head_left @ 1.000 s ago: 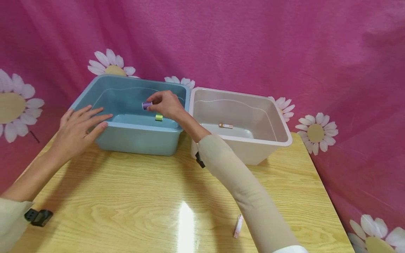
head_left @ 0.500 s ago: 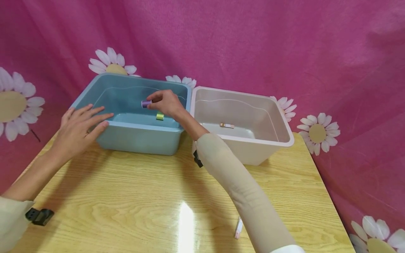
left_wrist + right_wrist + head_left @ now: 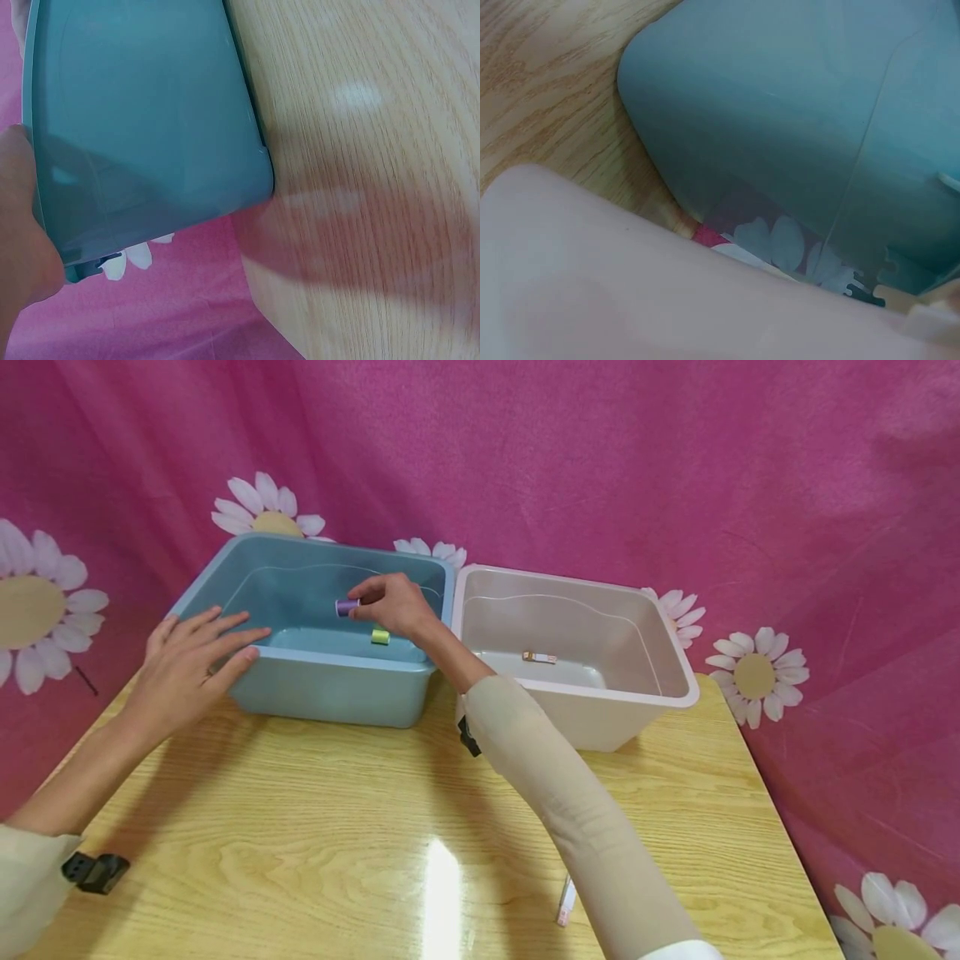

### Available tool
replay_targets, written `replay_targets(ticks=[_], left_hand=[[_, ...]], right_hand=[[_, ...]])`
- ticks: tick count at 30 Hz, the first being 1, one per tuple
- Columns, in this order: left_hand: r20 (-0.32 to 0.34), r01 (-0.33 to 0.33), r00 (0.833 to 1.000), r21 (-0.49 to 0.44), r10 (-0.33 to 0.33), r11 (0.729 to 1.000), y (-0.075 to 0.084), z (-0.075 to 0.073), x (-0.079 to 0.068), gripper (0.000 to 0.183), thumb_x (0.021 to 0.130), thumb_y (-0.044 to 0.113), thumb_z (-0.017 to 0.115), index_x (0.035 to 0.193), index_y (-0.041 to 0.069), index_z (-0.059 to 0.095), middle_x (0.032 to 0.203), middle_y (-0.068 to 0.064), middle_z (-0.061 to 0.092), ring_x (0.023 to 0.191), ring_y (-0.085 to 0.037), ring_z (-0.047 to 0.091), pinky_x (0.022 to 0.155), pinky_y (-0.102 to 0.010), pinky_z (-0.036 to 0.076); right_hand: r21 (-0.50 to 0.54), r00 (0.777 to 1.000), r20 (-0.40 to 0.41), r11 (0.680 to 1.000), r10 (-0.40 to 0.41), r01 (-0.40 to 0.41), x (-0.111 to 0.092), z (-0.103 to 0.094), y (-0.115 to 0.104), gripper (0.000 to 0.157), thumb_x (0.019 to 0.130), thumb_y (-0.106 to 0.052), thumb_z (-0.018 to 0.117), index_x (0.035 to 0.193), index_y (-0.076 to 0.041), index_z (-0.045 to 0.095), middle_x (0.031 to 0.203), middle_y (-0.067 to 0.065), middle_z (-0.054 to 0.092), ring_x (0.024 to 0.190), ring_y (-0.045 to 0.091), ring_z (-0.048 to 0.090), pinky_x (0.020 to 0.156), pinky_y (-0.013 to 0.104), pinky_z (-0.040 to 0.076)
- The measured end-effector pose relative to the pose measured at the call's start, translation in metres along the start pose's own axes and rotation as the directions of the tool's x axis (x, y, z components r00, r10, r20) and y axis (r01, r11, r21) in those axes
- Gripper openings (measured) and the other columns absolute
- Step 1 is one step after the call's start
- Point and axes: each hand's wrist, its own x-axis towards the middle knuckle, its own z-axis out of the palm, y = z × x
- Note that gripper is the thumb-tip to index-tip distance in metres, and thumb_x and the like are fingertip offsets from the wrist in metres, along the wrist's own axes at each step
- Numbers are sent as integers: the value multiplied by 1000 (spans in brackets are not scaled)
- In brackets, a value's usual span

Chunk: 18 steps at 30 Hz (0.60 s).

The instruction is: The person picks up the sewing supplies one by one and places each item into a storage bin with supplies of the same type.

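A purple thread spool (image 3: 347,607) is pinched between the thumb and fingers of my right hand (image 3: 397,606), inside the opening of the blue bin (image 3: 330,689). Below it, on the bin's floor, lies a yellow-green thread spool (image 3: 380,636). My left hand (image 3: 183,668) rests with spread, straight fingers on the bin's left front rim. In the left wrist view, part of that hand (image 3: 26,225) shows at the left edge, against the bin's side wall (image 3: 150,112). The right wrist view shows the blue bin's wall (image 3: 780,112) but not the purple spool.
Right of the blue bin stands a beige bin (image 3: 555,710) with a small white-and-brown item (image 3: 539,657) on its floor. A slim white-and-pink item (image 3: 566,902) lies on the wooden table (image 3: 337,827) beside my right sleeve. Behind hangs a pink floral curtain (image 3: 525,460).
The head view has shifted very slightly. Both hands stay almost still, with the purple thread spool still pinched in my right hand.
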Motion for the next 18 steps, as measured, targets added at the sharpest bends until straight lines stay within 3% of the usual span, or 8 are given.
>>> replay_targets(ticks=[18], left_hand=[[-6,-7,1000,-2,7,1000,1,0,1,40,104,35,53,133,11,65,145,-22,50,141,-43,31,112,-66,6]], right_hand=[[2,1000,-12,1000,-22,22,1,-1,3,28,92,-15,74,119,-7,72,108,2,71,100,10,64,80,16,48]])
